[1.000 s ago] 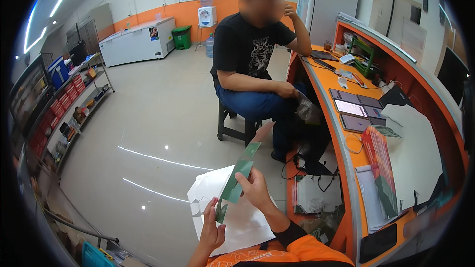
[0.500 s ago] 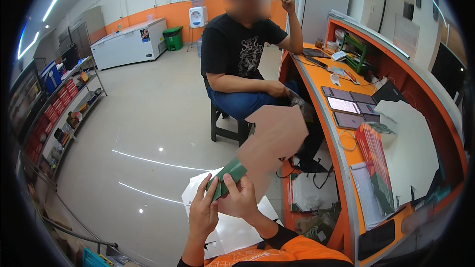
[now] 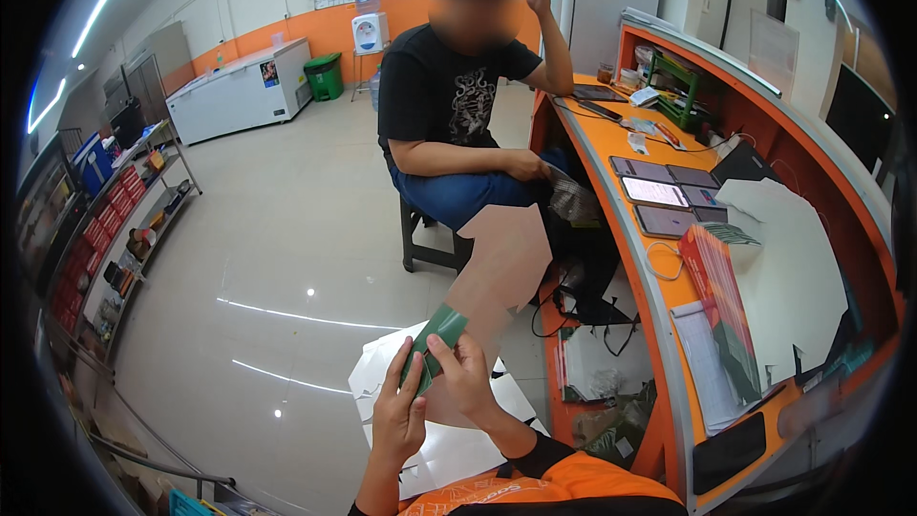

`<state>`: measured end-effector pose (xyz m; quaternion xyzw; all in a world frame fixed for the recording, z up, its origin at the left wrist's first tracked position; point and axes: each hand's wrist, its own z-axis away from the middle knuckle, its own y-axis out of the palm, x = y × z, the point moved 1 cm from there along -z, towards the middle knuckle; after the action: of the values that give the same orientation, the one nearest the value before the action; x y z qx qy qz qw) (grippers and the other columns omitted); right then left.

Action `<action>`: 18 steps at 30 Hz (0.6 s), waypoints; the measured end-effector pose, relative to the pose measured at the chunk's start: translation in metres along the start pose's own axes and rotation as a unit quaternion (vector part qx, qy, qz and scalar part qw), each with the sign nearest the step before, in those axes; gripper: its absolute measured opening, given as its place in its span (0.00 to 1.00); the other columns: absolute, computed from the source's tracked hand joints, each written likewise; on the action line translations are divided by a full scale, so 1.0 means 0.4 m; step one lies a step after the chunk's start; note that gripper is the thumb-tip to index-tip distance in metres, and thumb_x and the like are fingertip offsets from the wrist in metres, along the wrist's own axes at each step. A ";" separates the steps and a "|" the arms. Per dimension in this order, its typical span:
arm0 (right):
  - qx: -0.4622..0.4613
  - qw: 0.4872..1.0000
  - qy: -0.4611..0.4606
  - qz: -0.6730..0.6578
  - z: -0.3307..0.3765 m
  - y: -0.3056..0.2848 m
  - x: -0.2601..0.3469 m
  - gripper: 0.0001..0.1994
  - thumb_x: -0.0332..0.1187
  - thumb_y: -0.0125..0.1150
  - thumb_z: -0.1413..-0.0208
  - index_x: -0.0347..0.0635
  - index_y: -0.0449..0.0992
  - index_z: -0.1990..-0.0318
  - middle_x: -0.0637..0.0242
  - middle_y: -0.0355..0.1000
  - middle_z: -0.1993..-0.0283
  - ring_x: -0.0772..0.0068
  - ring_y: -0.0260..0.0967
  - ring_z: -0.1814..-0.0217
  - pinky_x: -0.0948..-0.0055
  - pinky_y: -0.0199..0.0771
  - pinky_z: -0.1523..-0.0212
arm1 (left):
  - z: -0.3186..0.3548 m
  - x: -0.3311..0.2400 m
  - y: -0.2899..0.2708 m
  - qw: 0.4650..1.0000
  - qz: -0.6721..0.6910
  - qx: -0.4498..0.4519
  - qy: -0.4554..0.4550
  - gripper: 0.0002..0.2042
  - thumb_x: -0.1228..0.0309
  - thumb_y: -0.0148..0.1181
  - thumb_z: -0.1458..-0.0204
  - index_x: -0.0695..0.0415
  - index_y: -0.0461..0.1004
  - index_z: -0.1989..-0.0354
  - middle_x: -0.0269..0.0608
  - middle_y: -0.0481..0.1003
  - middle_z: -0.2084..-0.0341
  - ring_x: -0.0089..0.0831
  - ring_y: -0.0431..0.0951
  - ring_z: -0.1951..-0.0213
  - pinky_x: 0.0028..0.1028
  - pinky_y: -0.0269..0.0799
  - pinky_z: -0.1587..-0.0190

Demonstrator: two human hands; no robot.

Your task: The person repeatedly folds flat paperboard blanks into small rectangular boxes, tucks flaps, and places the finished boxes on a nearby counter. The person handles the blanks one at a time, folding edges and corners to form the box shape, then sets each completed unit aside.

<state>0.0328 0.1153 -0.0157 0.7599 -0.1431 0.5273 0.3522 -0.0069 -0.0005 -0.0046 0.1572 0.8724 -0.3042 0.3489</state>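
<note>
My left hand (image 3: pixel 399 413) is closed on the left edge of a flat cardboard box blank (image 3: pixel 504 253), its fingers lying along a folded green panel (image 3: pixel 441 333). From the other side my right hand (image 3: pixel 465 380) pinches the same green panel, thumb on top. The blank is pale brown on its broad face, and its cut outline stretches away from me towards the seated person. Beneath my hands, on my lap, lie white cardboard blanks (image 3: pixel 449 444) with cut flaps; my forearms hide part of them.
A person in a black shirt (image 3: pixel 444 96) sits ahead on a stool (image 3: pixel 425 244). On the right, an orange counter (image 3: pixel 680 291) carries several phones (image 3: pixel 654 192), red and green box blanks (image 3: pixel 714 296), white blanks (image 3: pixel 783 277) and a black phone (image 3: pixel 729 451). A shelf rack (image 3: pixel 143 191) stands left.
The far end of the box blank has swung left and a little nearer. Both hands keep their grip on the green panel, with slight finger shifts. The whole view has shifted slightly.
</note>
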 end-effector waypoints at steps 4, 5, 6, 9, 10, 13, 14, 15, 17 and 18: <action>0.002 1.000 -0.011 0.017 0.009 0.002 0.012 0.09 0.34 0.52 0.41 0.36 0.70 0.64 0.70 0.70 0.71 0.84 0.66 0.70 0.81 0.66 0.70 | 0.000 -0.015 0.003 1.000 -0.029 0.003 0.001 0.21 0.67 0.42 0.43 0.58 0.62 0.41 0.55 0.57 0.40 0.52 0.65 0.45 0.36 0.66 0.48; 0.004 1.000 -0.008 0.018 0.012 0.005 0.019 0.09 0.34 0.52 0.41 0.36 0.70 0.64 0.70 0.70 0.71 0.84 0.66 0.70 0.81 0.66 0.70 | 0.001 -0.019 0.006 0.999 -0.033 0.007 -0.008 0.21 0.68 0.42 0.43 0.59 0.62 0.41 0.55 0.57 0.40 0.52 0.65 0.44 0.36 0.66 0.47; 0.016 0.998 -0.018 0.049 0.016 0.007 0.023 0.08 0.33 0.51 0.41 0.36 0.70 0.63 0.71 0.69 0.70 0.85 0.65 0.70 0.82 0.65 0.70 | 0.001 -0.022 0.007 0.999 -0.037 0.011 -0.016 0.21 0.68 0.43 0.44 0.60 0.62 0.41 0.55 0.57 0.40 0.52 0.65 0.44 0.37 0.65 0.46; 0.042 0.987 -0.089 0.128 0.030 0.025 0.040 0.06 0.29 0.51 0.41 0.35 0.70 0.63 0.71 0.68 0.67 0.85 0.63 0.69 0.83 0.64 0.70 | 0.003 -0.004 0.015 0.996 -0.082 -0.033 -0.020 0.23 0.71 0.43 0.45 0.62 0.58 0.39 0.54 0.58 0.41 0.52 0.64 0.44 0.38 0.62 0.44; 0.042 0.987 -0.101 0.121 0.034 0.031 0.046 0.06 0.29 0.51 0.42 0.35 0.70 0.63 0.70 0.68 0.66 0.85 0.63 0.69 0.83 0.64 0.71 | 0.003 -0.005 0.015 0.998 -0.055 -0.033 -0.018 0.24 0.71 0.43 0.45 0.62 0.56 0.38 0.54 0.58 0.42 0.52 0.63 0.44 0.39 0.60 0.43; 0.073 0.980 -0.133 0.126 0.036 0.034 0.068 0.07 0.28 0.52 0.43 0.33 0.71 0.61 0.66 0.67 0.61 0.82 0.64 0.68 0.83 0.65 0.71 | 0.001 -0.003 0.008 0.996 0.066 -0.031 -0.057 0.29 0.72 0.48 0.49 0.62 0.52 0.37 0.53 0.60 0.44 0.48 0.64 0.45 0.38 0.61 0.45; 0.093 0.970 -0.163 0.153 0.034 0.027 0.068 0.07 0.28 0.52 0.43 0.33 0.70 0.61 0.65 0.67 0.61 0.81 0.65 0.67 0.83 0.66 0.70 | 0.002 0.004 -0.001 0.986 0.132 -0.030 -0.099 0.32 0.74 0.53 0.53 0.62 0.53 0.37 0.52 0.61 0.45 0.44 0.66 0.46 0.35 0.65 0.48; 0.113 0.958 -0.193 0.180 0.031 0.020 0.065 0.08 0.29 0.52 0.43 0.33 0.70 0.60 0.65 0.67 0.60 0.80 0.65 0.65 0.82 0.66 0.68 | 0.003 0.011 -0.013 0.970 0.196 -0.030 -0.140 0.35 0.76 0.58 0.58 0.61 0.53 0.37 0.51 0.63 0.46 0.41 0.67 0.47 0.33 0.69 0.51; 0.152 0.955 -0.188 0.170 0.030 0.010 0.064 0.12 0.33 0.52 0.42 0.33 0.69 0.58 0.64 0.67 0.58 0.78 0.66 0.61 0.80 0.67 0.63 | 0.005 0.023 -0.032 0.921 0.321 -0.028 -0.221 0.42 0.80 0.67 0.66 0.60 0.54 0.38 0.48 0.65 0.49 0.34 0.70 0.50 0.28 0.76 0.56; 0.170 0.964 -0.153 0.133 0.031 0.007 0.065 0.15 0.37 0.51 0.42 0.33 0.68 0.55 0.64 0.67 0.57 0.76 0.66 0.58 0.78 0.67 0.59 | 0.004 0.026 -0.038 0.932 0.284 -0.013 -0.224 0.40 0.79 0.68 0.66 0.61 0.56 0.39 0.47 0.67 0.51 0.34 0.71 0.51 0.29 0.76 0.57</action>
<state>0.0505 0.1086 0.0064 0.8545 -0.2034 0.4632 0.1178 -0.0211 -0.0124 -0.0063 0.3218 0.6939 -0.2087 0.6094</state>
